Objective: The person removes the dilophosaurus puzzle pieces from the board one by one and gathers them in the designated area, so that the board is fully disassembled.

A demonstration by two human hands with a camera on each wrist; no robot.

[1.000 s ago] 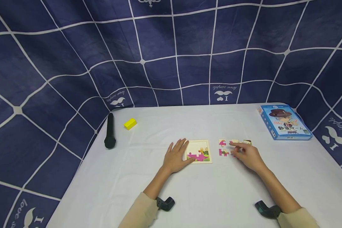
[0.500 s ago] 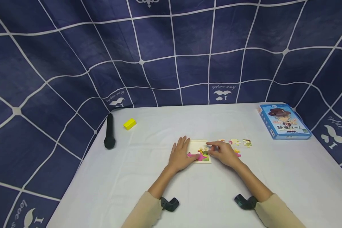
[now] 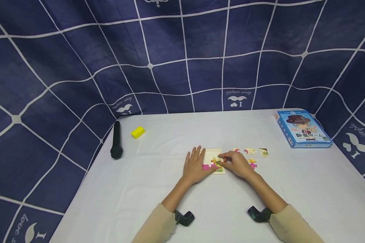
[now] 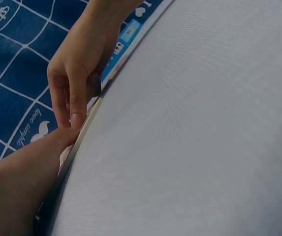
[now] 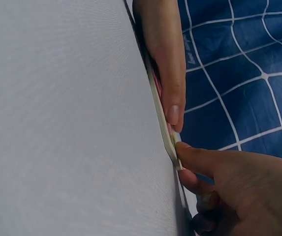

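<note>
A square puzzle tray (image 3: 213, 151) lies on the white table, with pink, yellow and green pieces in its lower part. My left hand (image 3: 195, 168) rests on its left side, fingers spread and thumb across the lower pieces. At the tray's right side my right hand (image 3: 237, 164) pinches a small puzzle piece, mostly hidden by the fingertips. The right wrist view shows the right thumb (image 5: 200, 158) and forefinger at the tray's edge, close to the left thumb (image 5: 172, 93). Loose puzzle pieces (image 3: 250, 151) lie right of the tray, one partly behind the right hand.
A blue box (image 3: 304, 130) with a cartoon figure lies at the back right. A yellow block (image 3: 138, 132) and a black microphone (image 3: 117, 140) lie at the left. Behind the table (image 3: 170, 131) hangs a dark blue curtain (image 3: 170, 77) with white lines.
My right hand has moved left from the loose pieces to the tray, and the lower-left loose piece is gone from its place. My left hand has shifted slightly right over the tray.
</note>
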